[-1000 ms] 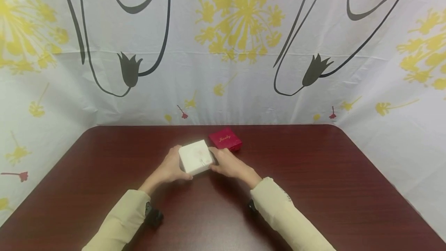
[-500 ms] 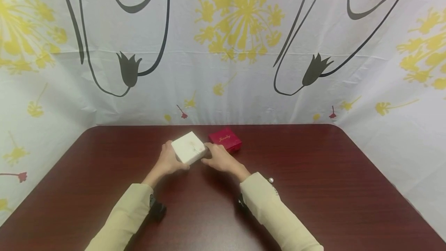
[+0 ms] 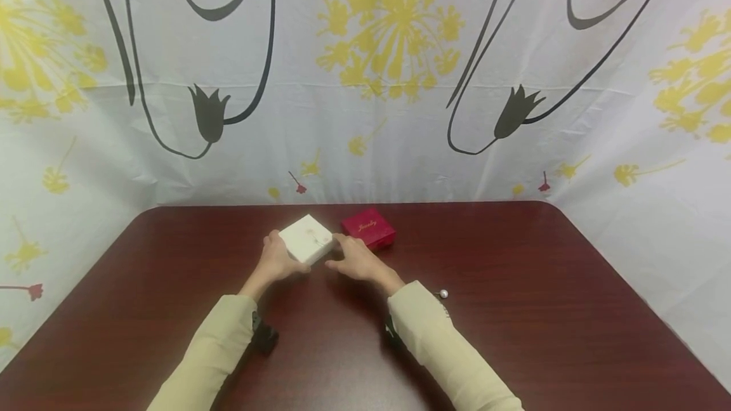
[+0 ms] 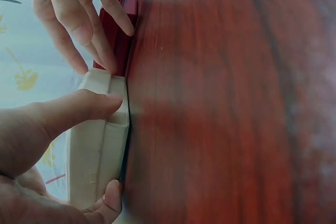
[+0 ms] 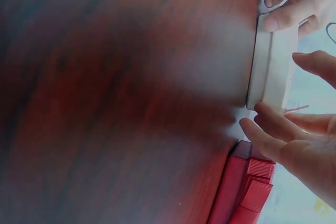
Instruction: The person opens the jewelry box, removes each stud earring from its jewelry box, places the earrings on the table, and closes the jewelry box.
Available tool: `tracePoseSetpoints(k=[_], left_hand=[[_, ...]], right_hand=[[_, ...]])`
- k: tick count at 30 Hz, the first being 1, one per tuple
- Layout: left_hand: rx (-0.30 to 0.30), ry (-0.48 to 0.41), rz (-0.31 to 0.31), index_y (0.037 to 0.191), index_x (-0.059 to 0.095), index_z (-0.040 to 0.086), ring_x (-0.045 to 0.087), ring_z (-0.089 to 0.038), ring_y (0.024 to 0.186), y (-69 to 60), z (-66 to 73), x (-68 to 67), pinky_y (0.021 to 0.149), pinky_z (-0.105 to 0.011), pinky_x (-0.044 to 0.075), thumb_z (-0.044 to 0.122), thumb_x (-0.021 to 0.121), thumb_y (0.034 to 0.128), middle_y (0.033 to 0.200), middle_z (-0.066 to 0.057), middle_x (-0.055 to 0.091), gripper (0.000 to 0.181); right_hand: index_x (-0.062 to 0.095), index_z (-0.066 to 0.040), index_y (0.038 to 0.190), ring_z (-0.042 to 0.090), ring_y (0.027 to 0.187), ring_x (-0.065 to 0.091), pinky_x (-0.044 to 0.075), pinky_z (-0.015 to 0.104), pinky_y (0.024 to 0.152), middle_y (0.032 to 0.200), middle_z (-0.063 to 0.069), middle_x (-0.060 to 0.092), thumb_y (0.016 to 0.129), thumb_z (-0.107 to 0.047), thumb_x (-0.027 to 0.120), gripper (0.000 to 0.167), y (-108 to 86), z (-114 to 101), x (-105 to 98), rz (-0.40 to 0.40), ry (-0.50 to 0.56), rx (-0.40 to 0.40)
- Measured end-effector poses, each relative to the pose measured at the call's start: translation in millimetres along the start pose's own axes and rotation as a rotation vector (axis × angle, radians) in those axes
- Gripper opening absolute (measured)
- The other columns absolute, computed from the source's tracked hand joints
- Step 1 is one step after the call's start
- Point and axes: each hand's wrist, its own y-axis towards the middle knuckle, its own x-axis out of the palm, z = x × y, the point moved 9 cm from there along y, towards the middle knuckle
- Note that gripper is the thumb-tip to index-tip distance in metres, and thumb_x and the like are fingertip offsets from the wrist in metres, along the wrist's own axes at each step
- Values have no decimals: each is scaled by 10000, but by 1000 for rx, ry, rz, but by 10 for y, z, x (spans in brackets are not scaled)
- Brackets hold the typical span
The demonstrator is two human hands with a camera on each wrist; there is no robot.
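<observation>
A white lidded gift box (image 3: pixel 305 240) with a faint dandelion print lies at the back of the table, left of centre. My left hand (image 3: pixel 278 262) grips its left side, thumb along the near face and fingers at the far side. At the box's right corner is my right hand (image 3: pixel 360 260); its fingertips touch the end of the box, while its thumb stands away in the right wrist view (image 5: pixel 310 64). Close behind that hand lies a red jewelry box (image 3: pixel 368 227) with gold lettering. The right wrist view shows a ribbon bow (image 5: pixel 257 184) on its side.
A dark reddish-brown table (image 3: pixel 542 309) carries everything. A small pearl-like bead (image 3: pixel 443 294) lies beside the right sleeve (image 3: pixel 445 347). A white patterned curtain (image 3: pixel 400 144) hangs behind the back edge.
The white box has moved left and back and turned, ending on the table beside the red box. Both hands went with it; the right thumb has come off. The pearl-like bead came into view.
</observation>
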Motion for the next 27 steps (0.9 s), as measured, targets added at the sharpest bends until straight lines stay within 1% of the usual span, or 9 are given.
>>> tracePoseSetpoints(k=[2,8,12,15,18,20,22,25,27], left_hand=[[-11,-1,0,1202,227,-161,383,-389,1001,5,-7,8,893,-457,368,172,808,530,1103,-308,330,948],[-54,-8,-4,1212,199,-163,392,-409,1011,27,-46,36,893,-461,377,177,807,540,1112,-333,319,967],[-70,-12,-19,1272,118,-171,383,-438,1038,50,-66,62,894,-475,379,173,799,566,1153,-368,281,1040],[-85,-30,-42,1311,39,-162,378,-457,1057,52,-75,83,900,-486,374,158,790,587,1199,-391,231,1091],[-93,-36,-61,1324,-17,-159,353,-488,1090,38,-68,84,922,-503,353,150,784,597,1237,-412,172,1125],[-87,-25,-66,1326,-29,-161,282,-514,1144,15,-50,64,953,-522,307,162,783,603,1260,-413,133,1135],[-71,-1,-53,1326,-14,-162,212,-522,1181,-10,-22,22,972,-538,266,186,786,602,1283,-400,109,1134],[-35,47,-8,1330,34,-155,146,-506,1208,-64,25,-77,969,-575,232,222,789,603,1318,-365,95,1114],[-2,77,28,1332,74,-147,158,-484,1207,-107,69,-152,951,-589,241,233,787,607,1336,-344,97,1085]], right_hand=[[415,6,1274,243,1066,524,441,340,874,1178,149,541,781,-188,663,585,-2,7,15,-6,6,10],[430,-8,1259,238,1066,528,438,341,880,1173,145,548,777,-193,666,568,0,-38,58,-12,-13,-20],[428,-17,1261,228,1052,524,425,344,897,1174,132,543,777,-203,665,570,10,-40,91,-32,-35,-8],[394,-31,1297,217,1084,499,403,342,923,1218,118,515,780,-214,662,611,17,-30,122,-55,-42,8],[366,-37,1323,214,1118,476,385,340,943,1255,115,488,782,-220,659,642,17,-38,135,-67,-50,5],[370,-31,1320,222,1124,470,381,345,947,1255,122,485,784,-216,658,636,7,-52,116,-62,-48,-5],[377,-22,1314,230,1131,462,379,352,948,1251,127,482,782,-213,660,633,-18,-62,77,-49,-38,-11],[383,-8,1307,246,1129,458,377,368,948,1236,141,487,787,-204,657,620,-84,-63,-11,-22,-13,-22],[389,-1,1301,254,1124,462,381,381,941,1232,150,488,785,-198,658,614,-143,-62,-88,2,2,-41]])
